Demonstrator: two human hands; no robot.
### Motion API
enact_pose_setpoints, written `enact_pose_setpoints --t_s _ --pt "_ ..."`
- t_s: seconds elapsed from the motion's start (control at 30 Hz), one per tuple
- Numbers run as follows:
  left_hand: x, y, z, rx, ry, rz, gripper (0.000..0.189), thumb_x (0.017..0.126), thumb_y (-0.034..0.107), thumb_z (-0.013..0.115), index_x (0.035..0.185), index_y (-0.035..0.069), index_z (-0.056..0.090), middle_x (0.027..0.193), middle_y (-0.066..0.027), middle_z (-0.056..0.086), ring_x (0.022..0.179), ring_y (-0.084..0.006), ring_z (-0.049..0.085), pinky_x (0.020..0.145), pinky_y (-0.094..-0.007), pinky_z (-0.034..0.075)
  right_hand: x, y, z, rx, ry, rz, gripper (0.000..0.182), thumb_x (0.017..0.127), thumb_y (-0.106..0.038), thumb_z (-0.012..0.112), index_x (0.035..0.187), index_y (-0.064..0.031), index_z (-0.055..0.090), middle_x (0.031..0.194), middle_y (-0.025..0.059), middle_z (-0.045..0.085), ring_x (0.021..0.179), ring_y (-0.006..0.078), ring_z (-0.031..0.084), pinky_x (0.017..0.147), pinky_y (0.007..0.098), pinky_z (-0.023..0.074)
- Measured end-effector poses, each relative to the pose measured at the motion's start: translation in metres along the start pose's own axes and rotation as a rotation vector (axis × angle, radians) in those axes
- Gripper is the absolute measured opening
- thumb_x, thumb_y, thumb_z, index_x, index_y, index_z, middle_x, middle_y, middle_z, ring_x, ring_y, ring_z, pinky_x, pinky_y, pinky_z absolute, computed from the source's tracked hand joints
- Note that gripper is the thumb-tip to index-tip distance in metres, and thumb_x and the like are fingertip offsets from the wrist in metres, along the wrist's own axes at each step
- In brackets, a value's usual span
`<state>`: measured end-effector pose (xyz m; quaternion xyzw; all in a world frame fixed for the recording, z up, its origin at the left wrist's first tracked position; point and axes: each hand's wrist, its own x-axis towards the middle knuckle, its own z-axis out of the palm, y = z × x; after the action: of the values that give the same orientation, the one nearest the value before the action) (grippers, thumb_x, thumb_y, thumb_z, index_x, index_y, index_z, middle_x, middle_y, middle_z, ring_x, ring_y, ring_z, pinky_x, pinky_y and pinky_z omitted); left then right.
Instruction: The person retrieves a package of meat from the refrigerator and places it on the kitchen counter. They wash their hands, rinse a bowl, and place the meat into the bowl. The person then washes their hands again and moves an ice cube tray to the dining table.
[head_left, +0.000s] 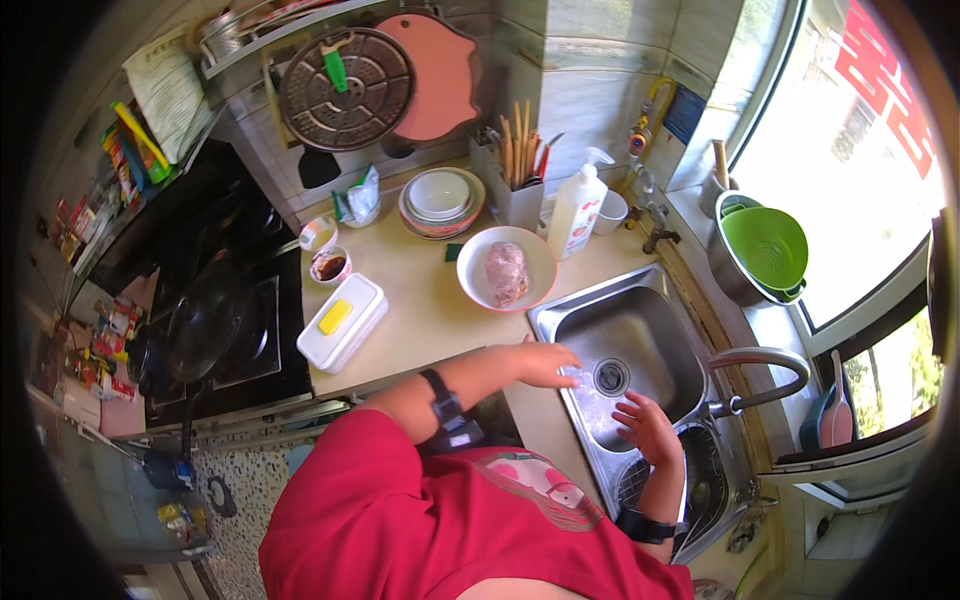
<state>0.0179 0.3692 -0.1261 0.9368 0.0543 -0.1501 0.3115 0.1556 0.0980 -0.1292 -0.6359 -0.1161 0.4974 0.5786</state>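
Note:
My left hand (549, 365) hovers at the near left rim of the steel sink (637, 330), fingers apart and holding nothing. Facing it over the same basin is my right hand (651, 429), also bare, its fingers spread. The round drain (611, 376) shows between and just beyond them. On the counter behind the sink's left corner stands a white bowl with a red rim (471, 281). A pale pink lump of raw meat (508, 274), seemingly frozen or wrapped, lies inside it. A curved faucet (765, 367) rises at the right of the sink.
A white lidded box (352, 311), small sauce bowls (330, 265), stacked bowls (441, 193) and a pump bottle (577, 206) occupy the counter (420, 300). Left is a stove with a lidded pan (202, 330). A green colander (765, 247) sits on the windowsill. A rack fills the second basin (701, 480).

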Motion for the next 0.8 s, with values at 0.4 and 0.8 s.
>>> enact_pose_setpoints --t_s 0.4,0.8 --pt "-0.231 -0.151 -0.039 0.253 0.495 -0.937 0.068 0.078 0.045 0.063 0.132 0.01 0.045 0.145 -0.0156 0.032 0.135 -0.0298 0.029 0.108 -0.0612 0.012 -0.01 0.064 -0.015 -0.784 0.483 -0.181 0.038 0.082 -0.032 0.063 0.114 -0.0115 0.06 0.117 0.0076 0.061 0.114 0.0281 0.054 0.105 0.0609 0.0172" --pt "-0.31 -0.204 -0.017 0.179 0.456 -1.001 0.133 0.049 0.076 0.068 0.149 0.015 0.006 0.143 -0.0175 0.032 0.131 -0.0308 0.034 0.107 -0.0633 0.006 -0.035 0.031 0.12 -1.153 0.673 -0.15 0.036 0.084 -0.034 0.06 0.114 -0.0132 0.061 0.12 0.0075 0.059 0.118 0.0284 0.05 0.105 0.0648 0.0096"
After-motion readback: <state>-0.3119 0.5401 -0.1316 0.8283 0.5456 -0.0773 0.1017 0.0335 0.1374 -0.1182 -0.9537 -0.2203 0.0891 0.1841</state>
